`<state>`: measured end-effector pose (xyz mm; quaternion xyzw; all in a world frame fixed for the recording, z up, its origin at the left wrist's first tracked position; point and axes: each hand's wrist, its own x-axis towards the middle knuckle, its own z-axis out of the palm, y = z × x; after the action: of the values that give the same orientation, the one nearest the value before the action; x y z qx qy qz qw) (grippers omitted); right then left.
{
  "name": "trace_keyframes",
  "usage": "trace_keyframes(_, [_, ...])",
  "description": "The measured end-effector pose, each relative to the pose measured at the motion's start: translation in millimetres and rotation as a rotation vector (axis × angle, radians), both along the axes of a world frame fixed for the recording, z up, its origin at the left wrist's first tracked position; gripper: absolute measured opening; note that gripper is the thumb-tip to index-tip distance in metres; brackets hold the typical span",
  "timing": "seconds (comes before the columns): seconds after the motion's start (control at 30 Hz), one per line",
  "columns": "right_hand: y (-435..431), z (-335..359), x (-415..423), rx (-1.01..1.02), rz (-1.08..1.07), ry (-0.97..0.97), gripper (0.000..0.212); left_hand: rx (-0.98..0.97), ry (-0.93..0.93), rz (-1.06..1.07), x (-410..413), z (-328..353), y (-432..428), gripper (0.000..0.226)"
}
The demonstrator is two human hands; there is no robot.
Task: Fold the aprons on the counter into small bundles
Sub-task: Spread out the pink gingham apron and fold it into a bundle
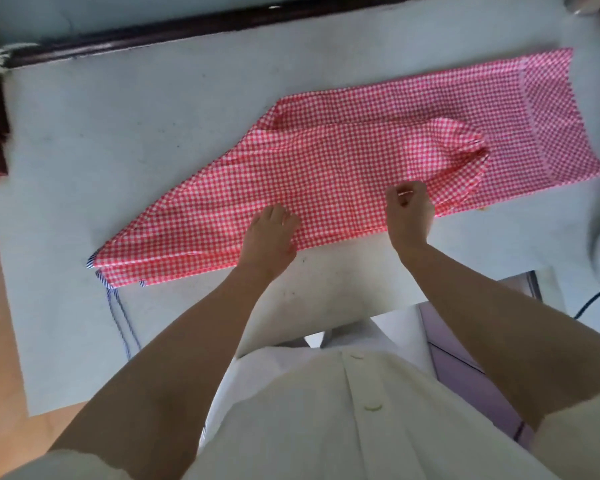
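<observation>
Apron (pixel 326 161), red gingham, folded long toward counter's (pixel 153 116) far right corner; left hand (pixel 269 237) flat on near hem, right hand (pixel 409 213) pinching cloth. Striped strap (pixel 102 276) trailing off left end; black cable (pixel 594 297) beside right edge.

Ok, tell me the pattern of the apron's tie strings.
Thin blue-and-white stripes on the tie strings, best seen in the head view.

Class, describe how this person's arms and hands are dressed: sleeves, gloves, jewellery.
Both forearms are bare, below a short cream left sleeve and right sleeve of a buttoned cream shirt. The left hand and right hand have no gloves; the right wears a thin ring.
</observation>
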<state>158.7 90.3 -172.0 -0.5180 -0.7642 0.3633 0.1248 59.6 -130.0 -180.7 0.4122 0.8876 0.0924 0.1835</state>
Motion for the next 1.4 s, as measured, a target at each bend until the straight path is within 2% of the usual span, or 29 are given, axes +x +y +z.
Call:
trace_keyframes(0.07, [29, -3, 27, -0.08, -0.22, -0.008, 0.031, -0.029, 0.009, 0.015, 5, -4, 9, 0.033])
trace_keyframes(0.13, [53, -8, 46, -0.208, -0.338, -0.038, 0.039, -0.042, 0.031, 0.06, 8, -3, 17, 0.027])
trace_keyframes(0.23, [68, -12, 49, -0.354, -0.303, -0.058, 0.036, -0.084, 0.057, 0.106, 9, 0, 22, 0.025])
trace_keyframes(0.37, [73, -14, 35, -0.469, -0.243, -0.081, 0.035, -0.11, 0.047, 0.135, 11, 6, 24, 0.042])
trace_keyframes(0.47, [71, -16, 28, -0.581, -0.207, -0.08, 0.03, -0.131, 0.079, 0.135, 18, 10, 29, 0.037])
trace_keyframes(0.57, [65, -14, 25, -0.683, -0.209, 0.035, 0.018, -0.147, 0.074, 0.132, 20, 12, 31, 0.038])
trace_keyframes(0.67, [62, -10, 26, -0.849, -0.267, 0.22, 0.031, -0.173, 0.037, 0.159, 23, 12, 33, 0.053])
trace_keyframes(0.73, [62, -7, 25, -1.038, -0.328, 0.411, 0.036, -0.18, 0.03, 0.2, 27, 10, 36, 0.056])
trace_keyframes(0.8, [63, -5, 24, -1.137, -0.362, 0.544, 0.039, -0.197, 0.036, 0.223, 29, 7, 38, 0.055])
trace_keyframes(0.87, [64, -5, 21, -1.122, -0.373, 0.532, 0.041, -0.212, 0.041, 0.242, 28, 4, 39, 0.048])
trace_keyframes(0.97, [65, -11, 22, -1.022, -0.374, 0.364, 0.042, -0.191, 0.047, 0.264, 23, 5, 35, 0.034])
trace_keyframes(1.07, [71, -12, 25, -0.855, -0.338, 0.252, 0.046, -0.08, 0.146, 0.22, 17, 13, 23, 0.018])
trace_keyframes(1.17, [73, -6, 18, -0.661, -0.318, 0.263, 0.03, 0.12, 0.305, 0.109, 15, 26, 20, 0.008])
trace_keyframes(1.23, [71, -3, 13, -0.493, -0.304, 0.252, 0.017, 0.186, 0.322, 0.01, 18, 31, 22, 0.007])
trace_keyframes(1.3, [67, -5, 14, -0.39, -0.293, 0.192, 0.009, 0.15, 0.27, -0.056, 25, 28, 23, 0.007])
trace_keyframes(1.4, [65, -17, 32, -0.459, -0.296, 0.032, 0.003, -0.11, 0.085, -0.05, 37, 17, 21, 0.015])
